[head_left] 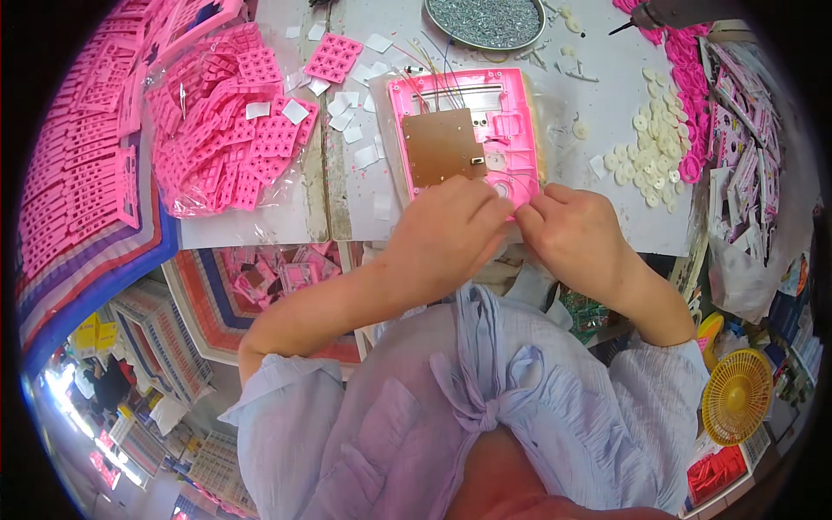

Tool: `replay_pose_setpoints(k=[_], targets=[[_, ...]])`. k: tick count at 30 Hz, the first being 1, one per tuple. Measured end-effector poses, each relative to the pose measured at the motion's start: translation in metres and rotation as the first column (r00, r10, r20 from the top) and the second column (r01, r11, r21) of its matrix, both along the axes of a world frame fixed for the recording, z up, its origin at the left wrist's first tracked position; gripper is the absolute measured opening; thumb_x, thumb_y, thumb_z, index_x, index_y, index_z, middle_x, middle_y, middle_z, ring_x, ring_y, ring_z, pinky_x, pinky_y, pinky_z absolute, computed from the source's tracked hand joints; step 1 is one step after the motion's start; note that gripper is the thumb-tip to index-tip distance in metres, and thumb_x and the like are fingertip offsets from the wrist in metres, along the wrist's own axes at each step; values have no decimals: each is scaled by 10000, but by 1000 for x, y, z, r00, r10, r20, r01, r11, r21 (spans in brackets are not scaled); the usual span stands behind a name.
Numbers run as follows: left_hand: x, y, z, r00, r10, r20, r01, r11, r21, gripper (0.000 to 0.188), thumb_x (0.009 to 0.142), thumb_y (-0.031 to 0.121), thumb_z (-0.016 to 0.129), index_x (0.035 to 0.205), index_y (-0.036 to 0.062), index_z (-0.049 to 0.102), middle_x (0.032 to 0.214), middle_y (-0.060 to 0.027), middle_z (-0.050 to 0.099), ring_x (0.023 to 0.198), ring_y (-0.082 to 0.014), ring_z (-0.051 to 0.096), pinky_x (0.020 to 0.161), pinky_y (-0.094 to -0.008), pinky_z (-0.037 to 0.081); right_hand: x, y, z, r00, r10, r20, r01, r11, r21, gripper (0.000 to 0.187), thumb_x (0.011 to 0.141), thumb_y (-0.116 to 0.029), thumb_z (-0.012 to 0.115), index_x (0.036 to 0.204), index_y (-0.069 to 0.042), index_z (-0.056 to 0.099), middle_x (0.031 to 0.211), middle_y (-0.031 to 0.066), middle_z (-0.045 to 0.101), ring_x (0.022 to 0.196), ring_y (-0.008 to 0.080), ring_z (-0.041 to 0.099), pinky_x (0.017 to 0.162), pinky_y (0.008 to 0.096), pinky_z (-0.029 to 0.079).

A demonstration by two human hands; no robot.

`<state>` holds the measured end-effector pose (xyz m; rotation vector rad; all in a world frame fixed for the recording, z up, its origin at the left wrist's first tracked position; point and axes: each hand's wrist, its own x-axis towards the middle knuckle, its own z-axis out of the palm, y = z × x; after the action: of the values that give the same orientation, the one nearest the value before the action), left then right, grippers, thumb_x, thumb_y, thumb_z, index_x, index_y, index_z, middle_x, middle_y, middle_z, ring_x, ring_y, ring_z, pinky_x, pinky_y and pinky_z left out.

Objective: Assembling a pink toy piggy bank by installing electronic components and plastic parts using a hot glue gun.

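Observation:
A pink plastic case (525, 113), open side up, lies on the table in front of me. A flat brown circuit board (438, 147) sits in its left part, and several thin coloured wires (431, 80) rise from the far end. My left hand (458, 227) is curled over the case's near edge, its fingertips mostly hidden. Close beside it, at the near right corner, my right hand (568, 230) is closed in a pinch. What either hand holds is too small or covered to make out.
A round tray of small screws (485, 22) stands beyond the case. White plastic discs (654, 134) and bright pink cords (691, 95) lie right. At left are a bag of pink keypads (230, 130), white paper squares (344, 100) and stacked pink frames (82, 130).

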<state>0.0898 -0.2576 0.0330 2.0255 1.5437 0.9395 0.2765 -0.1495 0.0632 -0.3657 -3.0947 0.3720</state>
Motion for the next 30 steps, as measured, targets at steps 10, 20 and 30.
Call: replay_pose_setpoints(k=[10, 20, 30], targets=[[1, -9, -26, 984, -69, -163, 90, 987, 130, 375, 772, 100, 666, 1143, 121, 713, 940, -24, 635, 818, -215, 612, 682, -361, 494, 38, 16, -54, 943, -168, -289, 78, 951, -298, 272, 801, -189, 797, 1066, -192, 735, 556, 27, 496, 485, 219, 532, 468, 355, 432], [6, -4, -18, 937, -87, -338, 136, 983, 126, 418, 782, 191, 601, 1187, 128, 686, 864, 4, 555, 775, -178, 556, 644, -336, 458, 41, -10, -10, 982, -142, 126, 153, 985, -77, 432, 822, -232, 753, 1238, -128, 697, 558, 50, 541, 519, 230, 593, 467, 373, 452], [8, -9, -21, 950, 2, -312, 66, 976, 207, 368, 786, 185, 598, 1135, 131, 702, 884, -14, 574, 779, -194, 544, 671, -349, 454, -109, 66, -14, 918, -395, -32, 393, 917, -72, 265, 839, -288, 699, 826, -23, 709, 724, 149, 690, 667, 349, 679, 641, 457, 545]])
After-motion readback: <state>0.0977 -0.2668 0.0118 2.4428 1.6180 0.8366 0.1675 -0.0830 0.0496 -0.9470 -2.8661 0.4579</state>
